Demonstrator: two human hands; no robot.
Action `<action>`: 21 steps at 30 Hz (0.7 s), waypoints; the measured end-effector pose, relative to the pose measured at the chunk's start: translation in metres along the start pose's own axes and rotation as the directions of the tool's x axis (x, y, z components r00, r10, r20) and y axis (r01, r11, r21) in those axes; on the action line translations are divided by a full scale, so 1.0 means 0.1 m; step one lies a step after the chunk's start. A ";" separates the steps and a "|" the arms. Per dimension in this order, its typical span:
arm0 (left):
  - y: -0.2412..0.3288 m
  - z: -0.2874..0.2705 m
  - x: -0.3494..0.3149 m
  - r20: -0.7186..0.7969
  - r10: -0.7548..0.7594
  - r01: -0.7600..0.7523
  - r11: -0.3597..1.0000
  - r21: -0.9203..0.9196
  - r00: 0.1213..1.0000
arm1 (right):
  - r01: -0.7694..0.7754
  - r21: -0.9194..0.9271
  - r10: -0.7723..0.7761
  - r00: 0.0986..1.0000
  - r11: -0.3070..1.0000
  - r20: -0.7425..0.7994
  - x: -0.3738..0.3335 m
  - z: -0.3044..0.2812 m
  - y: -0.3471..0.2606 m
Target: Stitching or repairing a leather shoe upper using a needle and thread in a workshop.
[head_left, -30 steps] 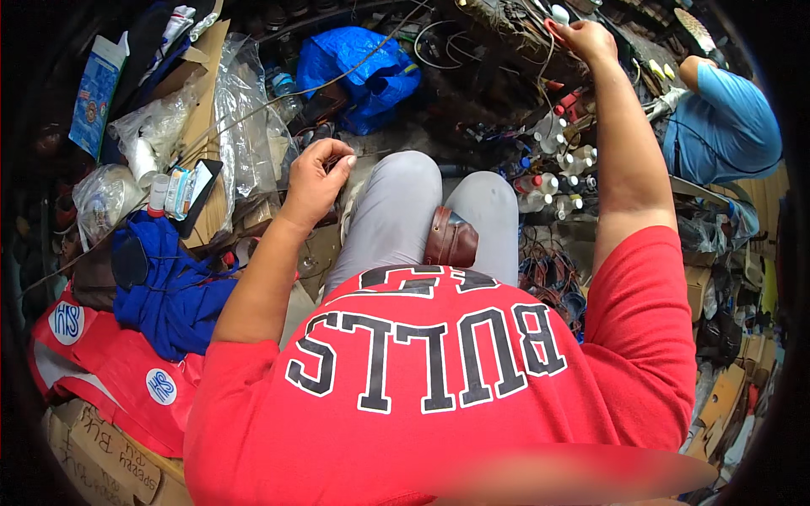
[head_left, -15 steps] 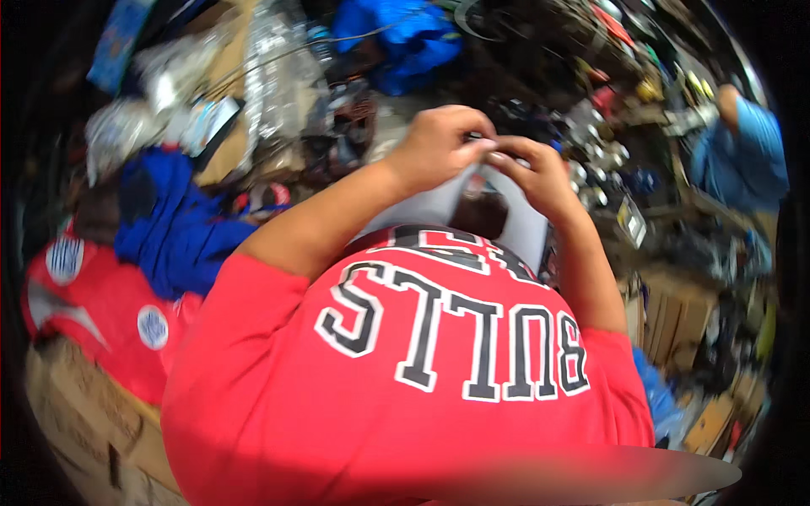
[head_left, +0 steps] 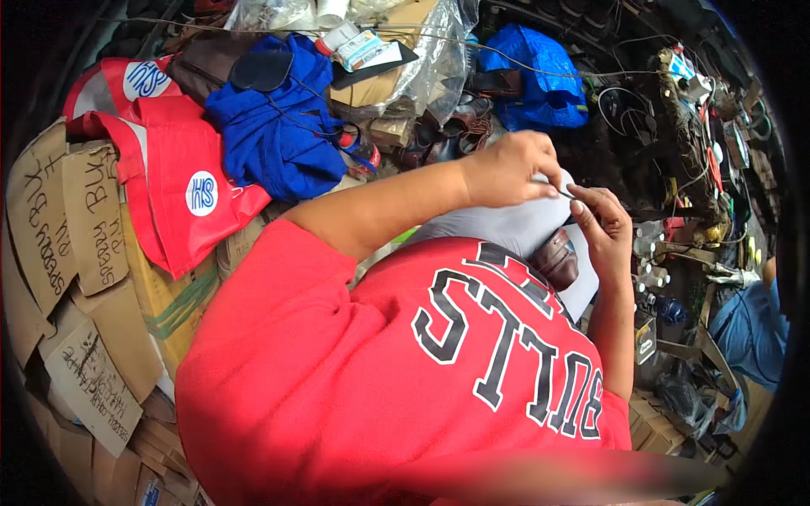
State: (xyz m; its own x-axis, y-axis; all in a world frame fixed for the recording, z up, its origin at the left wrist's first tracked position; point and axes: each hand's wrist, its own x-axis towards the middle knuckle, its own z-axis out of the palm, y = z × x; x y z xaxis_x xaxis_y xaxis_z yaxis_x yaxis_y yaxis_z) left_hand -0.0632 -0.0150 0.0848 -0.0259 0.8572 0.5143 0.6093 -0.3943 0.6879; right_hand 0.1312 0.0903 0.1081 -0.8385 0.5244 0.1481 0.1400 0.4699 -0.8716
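Observation:
In front of my chest, my left hand (head_left: 515, 170) is closed, its fingertips pinching a thin dark strand-like piece (head_left: 564, 195). A small pale glint shows at those fingertips, too small to name. My right hand (head_left: 604, 221) pinches the other end of the dark piece between thumb and forefinger. Below the hands, a dark brown leather shoe (head_left: 558, 260) rests between my legs, against grey trousers (head_left: 481, 226). My red shirt hides part of it. Neither hand touches the shoe.
Red bags (head_left: 173, 173), a blue cloth (head_left: 278, 126) and flattened cardboard (head_left: 93, 219) lie to the left. Several shoes (head_left: 451, 139) and a blue plastic bag (head_left: 536, 76) are ahead. Small bottles (head_left: 651, 274) crowd the right, near a person in blue (head_left: 747, 329).
The view has swung left, so the scene sits farther right. My hands, close together before, are now slightly apart with the thin dark piece showing between them.

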 end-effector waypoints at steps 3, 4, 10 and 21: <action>-0.09 -0.51 0.07 -0.059 -0.066 0.075 0.981 0.177 0.996 | -0.041 -0.030 0.041 0.999 0.999 0.002 -0.04 0.00 -0.04; -0.13 -0.68 0.11 -0.140 -0.136 0.157 0.976 0.153 0.981 | -0.055 -0.057 0.056 0.998 0.997 0.008 -0.07 -0.04 -0.02; -0.56 -1.97 0.46 -0.380 -0.205 0.272 0.953 0.131 0.902 | -0.261 0.061 0.267 0.955 0.963 -0.127 -0.35 -0.24 0.33; -1.70 -3.14 0.05 -0.344 -0.407 0.502 0.392 0.771 0.846 | -0.307 0.121 0.325 0.931 0.944 -0.168 -0.49 -0.29 0.56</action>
State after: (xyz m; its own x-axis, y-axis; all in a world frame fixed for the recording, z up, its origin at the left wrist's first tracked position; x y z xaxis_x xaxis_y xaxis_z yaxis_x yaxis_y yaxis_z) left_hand -0.4160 -0.0480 0.1313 -0.5424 0.7719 0.3316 0.8369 0.5309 0.1331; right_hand 0.1953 0.1118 0.0652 -0.6465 0.7600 -0.0667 0.3261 0.1962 -0.9248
